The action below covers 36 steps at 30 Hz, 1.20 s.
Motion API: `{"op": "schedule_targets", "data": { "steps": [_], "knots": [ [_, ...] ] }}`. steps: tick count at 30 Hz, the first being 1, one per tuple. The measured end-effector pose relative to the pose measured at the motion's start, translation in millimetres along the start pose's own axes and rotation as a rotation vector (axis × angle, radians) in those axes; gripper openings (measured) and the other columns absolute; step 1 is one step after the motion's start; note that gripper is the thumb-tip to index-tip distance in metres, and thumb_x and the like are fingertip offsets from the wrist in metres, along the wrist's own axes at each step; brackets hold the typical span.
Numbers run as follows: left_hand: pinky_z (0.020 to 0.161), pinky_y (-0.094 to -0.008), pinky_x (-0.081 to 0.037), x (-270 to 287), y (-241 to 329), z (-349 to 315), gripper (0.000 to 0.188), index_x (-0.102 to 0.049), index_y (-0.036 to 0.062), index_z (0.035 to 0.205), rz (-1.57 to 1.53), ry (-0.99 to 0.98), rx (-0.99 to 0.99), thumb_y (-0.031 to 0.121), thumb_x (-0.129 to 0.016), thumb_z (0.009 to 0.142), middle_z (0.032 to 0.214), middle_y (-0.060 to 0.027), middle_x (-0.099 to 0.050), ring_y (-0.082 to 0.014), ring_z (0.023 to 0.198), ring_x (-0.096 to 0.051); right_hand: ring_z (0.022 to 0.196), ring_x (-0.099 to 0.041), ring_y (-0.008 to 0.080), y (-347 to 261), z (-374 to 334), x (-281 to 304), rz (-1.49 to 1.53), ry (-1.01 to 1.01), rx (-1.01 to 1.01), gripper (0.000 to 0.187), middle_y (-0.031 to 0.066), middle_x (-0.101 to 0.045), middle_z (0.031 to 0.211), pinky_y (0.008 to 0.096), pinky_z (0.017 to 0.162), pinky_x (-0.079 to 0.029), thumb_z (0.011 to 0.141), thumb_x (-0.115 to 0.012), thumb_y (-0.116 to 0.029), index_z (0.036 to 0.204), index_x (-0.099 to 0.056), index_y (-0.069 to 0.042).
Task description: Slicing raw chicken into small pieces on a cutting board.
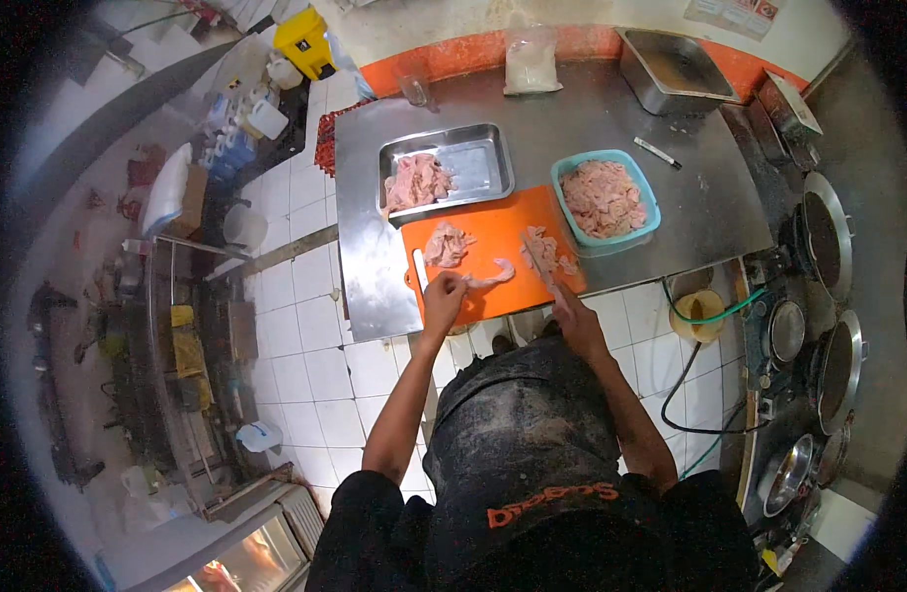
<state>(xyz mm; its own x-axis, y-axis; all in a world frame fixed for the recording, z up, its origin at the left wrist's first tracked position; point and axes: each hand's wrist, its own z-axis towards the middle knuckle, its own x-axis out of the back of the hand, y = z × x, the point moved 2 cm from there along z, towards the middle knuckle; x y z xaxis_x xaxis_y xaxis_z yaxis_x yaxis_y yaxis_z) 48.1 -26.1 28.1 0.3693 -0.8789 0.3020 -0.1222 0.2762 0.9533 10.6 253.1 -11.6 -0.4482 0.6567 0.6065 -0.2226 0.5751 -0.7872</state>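
1. Closest to me are my black sleeves and the dark, pale-smudged apron (pixel 518 405) over my front, behind both hands.
2. My left hand (pixel 444 296) pinches the near end of a long, pale pink strip of raw meat (pixel 496 276), which runs rightward from my fingertips across the flat orange cutting board (pixel 488 232).
3. My right hand (pixel 576 322) is closed round the handle of a narrow-bladed knife (pixel 544 271); its blade points forward, over or against a small pale heap of meat pieces (pixel 537 243).
4. Just ahead of my left hand sits another pink meat mound (pixel 447 244); beyond it, a rectangular silver metal tray (pixel 501 163) holds more.
5. Ahead and right of my right hand, a turquoise plastic tub (pixel 653 187) full of meat stands on the grey metal desk (pixel 705 217).
6. I judge this to be the cutting step, between strokes; the next cut calls for a steady pinch, the blade over the strip and my fingertips clear.
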Motion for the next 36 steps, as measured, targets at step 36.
{"op": "schedule_targets", "data": {
  "steps": [36],
  "knots": [
    [0.078, -0.0392, -0.046, -43.3, -22.7, 6.5, 0.010, -0.067, 0.0010, 0.084, 0.373, 0.070, -0.350, 0.008, -0.066, 0.076, 0.092, -0.0103, -0.062, -0.0308, 0.087, -0.057, 0.062, -0.061, 0.0388, -17.4, 12.4, -30.6, -0.232, -0.138, 0.227, 0.053, 0.0204, -0.060, 0.068, 0.0481, 0.059, -0.049, 0.094, -0.050, -0.024, 0.144, -0.034, -0.024]
  ]
}}
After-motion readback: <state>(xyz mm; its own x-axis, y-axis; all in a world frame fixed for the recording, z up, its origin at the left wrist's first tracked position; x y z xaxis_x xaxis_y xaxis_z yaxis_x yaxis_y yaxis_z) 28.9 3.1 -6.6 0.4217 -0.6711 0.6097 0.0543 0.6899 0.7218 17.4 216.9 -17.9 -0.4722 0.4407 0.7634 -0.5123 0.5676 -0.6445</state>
